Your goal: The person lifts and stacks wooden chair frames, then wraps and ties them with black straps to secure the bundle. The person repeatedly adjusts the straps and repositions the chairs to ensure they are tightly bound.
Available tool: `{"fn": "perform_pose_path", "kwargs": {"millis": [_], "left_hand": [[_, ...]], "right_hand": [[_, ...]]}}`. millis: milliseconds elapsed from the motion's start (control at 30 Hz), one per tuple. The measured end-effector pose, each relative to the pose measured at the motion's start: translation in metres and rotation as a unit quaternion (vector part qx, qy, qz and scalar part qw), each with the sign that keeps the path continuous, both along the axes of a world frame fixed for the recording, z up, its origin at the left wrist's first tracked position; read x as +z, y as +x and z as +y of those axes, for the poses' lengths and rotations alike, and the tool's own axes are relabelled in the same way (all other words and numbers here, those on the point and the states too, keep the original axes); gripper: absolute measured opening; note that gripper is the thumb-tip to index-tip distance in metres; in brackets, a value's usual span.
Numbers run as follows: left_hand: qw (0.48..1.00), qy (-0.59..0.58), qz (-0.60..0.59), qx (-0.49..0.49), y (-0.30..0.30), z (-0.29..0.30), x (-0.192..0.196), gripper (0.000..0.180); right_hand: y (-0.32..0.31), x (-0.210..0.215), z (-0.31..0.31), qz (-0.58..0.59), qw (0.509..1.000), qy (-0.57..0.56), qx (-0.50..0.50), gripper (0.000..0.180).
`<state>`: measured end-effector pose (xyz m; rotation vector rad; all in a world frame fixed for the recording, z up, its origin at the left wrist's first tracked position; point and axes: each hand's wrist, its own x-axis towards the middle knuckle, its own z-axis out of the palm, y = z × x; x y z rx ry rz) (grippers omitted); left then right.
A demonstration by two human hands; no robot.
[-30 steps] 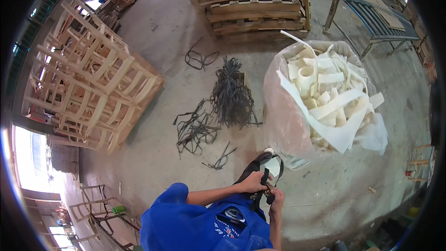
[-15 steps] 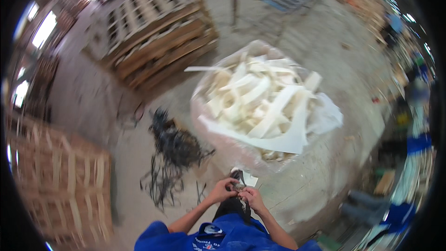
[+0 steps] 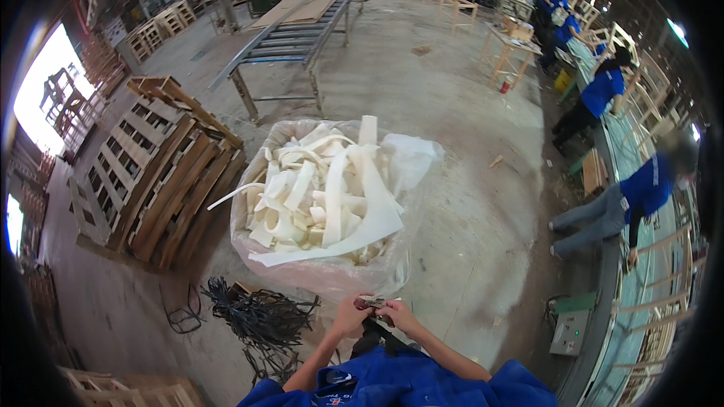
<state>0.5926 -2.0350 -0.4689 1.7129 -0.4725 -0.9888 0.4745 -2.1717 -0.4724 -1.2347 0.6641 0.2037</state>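
Close in front of my body, my left hand [image 3: 350, 317] and my right hand [image 3: 400, 316] meet with fingers closed. Between them is a small dark, partly reddish object [image 3: 369, 304], gripped from both sides; its kind is too small to tell. Just beyond the hands stands a large clear plastic bag [image 3: 343, 279], heaped with curved white foam-like offcuts [image 3: 332, 188]. A tangle of black strapping strips [image 3: 260, 316] lies on the floor to the left of my left forearm.
Stacked wooden pallets [image 3: 162, 188] stand at left, with another slatted wooden stack [image 3: 128, 390] at lower left. A roller conveyor [image 3: 302, 34] carries flat cardboard beyond the bag. Along the right, people in blue work beside a long line [image 3: 603, 173] with wooden chair frames; a control box [image 3: 569, 333] stands near it.
My view has swung up and to the right, bringing the workers and conveyor into fuller sight. Both hands stay together on the small object, now held closer to the bag's near side.
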Motion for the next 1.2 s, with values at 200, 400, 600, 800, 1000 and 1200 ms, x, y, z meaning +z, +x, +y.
{"fn": "perform_pose_path", "kwargs": {"millis": [200, 400, 600, 800, 1000, 1200], "left_hand": [[0.997, -0.023, -0.015, -0.071, -0.050, -0.023, 0.022, 0.036], [0.996, -0.074, -0.031, -0.046, -0.105, -0.040, 0.003, 0.032], [0.994, -0.021, -0.057, -0.093, -0.155, -0.072, 0.023, 0.030], [0.989, -0.080, -0.096, -0.080, -0.219, -0.126, 0.014, 0.023], [0.971, -0.133, -0.181, -0.087, -0.206, -0.213, 0.050, 0.023], [0.978, -0.156, -0.096, -0.103, -0.137, -0.368, 0.031, 0.027]], "right_hand": [[-0.058, -0.022, -0.018, -0.087, 0.992, -0.030, -0.091, 0.026], [-0.114, -0.006, -0.035, -0.058, 0.988, 0.074, -0.123, 0.025], [-0.182, -0.012, -0.053, -0.068, 0.958, 0.188, -0.207, 0.017], [-0.237, 0.005, -0.080, -0.127, 0.934, 0.156, -0.295, 0.015], [-0.229, 0.013, -0.165, -0.184, 0.912, 0.199, -0.307, 0.019], [-0.165, 0.002, -0.313, -0.223, 0.934, 0.077, -0.268, 0.018]]}}
